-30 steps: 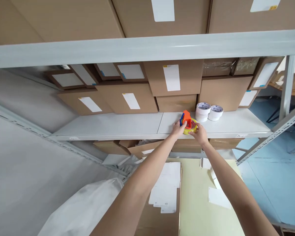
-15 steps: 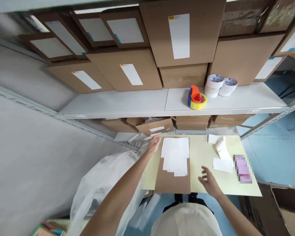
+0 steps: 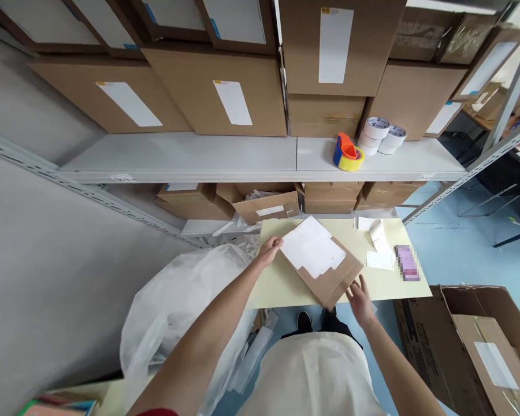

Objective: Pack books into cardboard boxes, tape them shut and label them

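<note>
Well right of the right hand (image 3: 360, 299), an open carton (image 3: 420, 341) holds a flat sheet with a white label. Just left of the left hand (image 3: 269, 250) slumps a plastic bag (image 3: 177, 306), contents unclear. Between the hands, brown cardboard (image 3: 329, 283) topped with white sheets (image 3: 314, 251) lies askew on the table (image 3: 277, 289); the outstretched left arm's fingers curl at its far corner, grip unclear, while the right hand's spread fingers touch its near corner.
</note>
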Demonstrator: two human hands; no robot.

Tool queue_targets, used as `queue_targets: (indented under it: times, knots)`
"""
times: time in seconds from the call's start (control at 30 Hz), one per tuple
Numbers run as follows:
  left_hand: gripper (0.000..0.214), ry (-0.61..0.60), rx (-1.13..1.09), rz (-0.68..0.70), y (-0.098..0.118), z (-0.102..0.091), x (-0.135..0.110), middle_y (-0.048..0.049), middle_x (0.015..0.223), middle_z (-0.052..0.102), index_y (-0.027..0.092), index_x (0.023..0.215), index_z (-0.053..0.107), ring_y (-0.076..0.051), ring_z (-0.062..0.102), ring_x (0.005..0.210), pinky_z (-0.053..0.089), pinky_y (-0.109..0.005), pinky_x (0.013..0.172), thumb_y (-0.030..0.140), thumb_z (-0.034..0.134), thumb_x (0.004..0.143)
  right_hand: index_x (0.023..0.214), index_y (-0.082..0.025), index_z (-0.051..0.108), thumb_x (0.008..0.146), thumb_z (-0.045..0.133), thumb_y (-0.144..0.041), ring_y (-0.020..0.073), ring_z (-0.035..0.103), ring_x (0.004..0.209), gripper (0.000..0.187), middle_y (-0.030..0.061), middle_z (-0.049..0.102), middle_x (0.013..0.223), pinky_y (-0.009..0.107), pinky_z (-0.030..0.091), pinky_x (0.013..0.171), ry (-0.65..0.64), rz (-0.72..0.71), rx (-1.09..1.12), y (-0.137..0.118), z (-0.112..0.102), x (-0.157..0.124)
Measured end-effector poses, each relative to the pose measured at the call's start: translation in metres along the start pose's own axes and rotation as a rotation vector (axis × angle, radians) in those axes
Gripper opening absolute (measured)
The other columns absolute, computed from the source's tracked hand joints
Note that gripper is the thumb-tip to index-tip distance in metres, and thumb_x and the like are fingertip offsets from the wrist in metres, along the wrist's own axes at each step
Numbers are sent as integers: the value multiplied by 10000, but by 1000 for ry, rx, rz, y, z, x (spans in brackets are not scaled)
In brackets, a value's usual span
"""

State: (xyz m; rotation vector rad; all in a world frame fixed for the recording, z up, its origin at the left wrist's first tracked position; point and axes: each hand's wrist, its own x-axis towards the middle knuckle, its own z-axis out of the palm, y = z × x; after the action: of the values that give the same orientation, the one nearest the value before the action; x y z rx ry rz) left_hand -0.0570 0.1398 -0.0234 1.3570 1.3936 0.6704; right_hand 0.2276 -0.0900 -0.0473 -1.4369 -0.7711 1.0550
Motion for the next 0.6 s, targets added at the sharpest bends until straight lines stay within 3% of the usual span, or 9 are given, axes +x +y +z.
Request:
queue_targets:
  times: [0.1,0.23,0.3,0.4,0.5,0.6]
  knots:
    - [663,-97,-77,20,-21,10,-49,-83,866,706,175,841,636,-297,644,968,473,-399,908,772,655,553,1475,-317,403,876,426,-605,295,668,1104,665,106,663,1262,518,556,873,-27,-51,-47,9,-17,3]
    - [773,-126,-210,37,-40,37,-90,-122,1075,710,180,1002,635,-300,619,1134,475,-374,936,775,706,514,1386,-290,531,890,385,-694,313,646,1158,656,127,690,1217,504,552,870,-119,20,-97,21,-28,-6]
    - [775,-88,-261,47,-41,44,-96,-132,1149,685,180,1050,626,-298,605,1160,471,-376,947,733,744,519,1373,-300,546,866,343,-771,318,631,1186,721,132,692,1218,520,551,866,-122,29,-117,19,-31,-5]
    - [747,21,-227,122,-30,40,-91,-117,1141,659,180,1120,631,-280,612,1101,475,-371,937,657,766,562,1436,-300,489,830,329,-833,324,575,1270,822,138,632,1341,555,531,908,-165,-18,-146,-4,-38,14]
    - [641,144,-79,201,-11,31,-80,-80,1025,631,199,1159,658,-244,618,953,492,-345,854,600,722,662,1476,-322,444,782,563,-765,311,529,1327,832,123,554,1450,554,490,990,-196,-73,-225,-37,-40,44]
    - [456,205,77,197,2,29,-73,-41,823,574,201,996,716,-224,575,803,484,-345,787,572,664,736,1429,-322,508,630,764,-704,328,530,1324,922,117,580,1424,580,454,1033,-198,-91,-245,-55,-33,70]
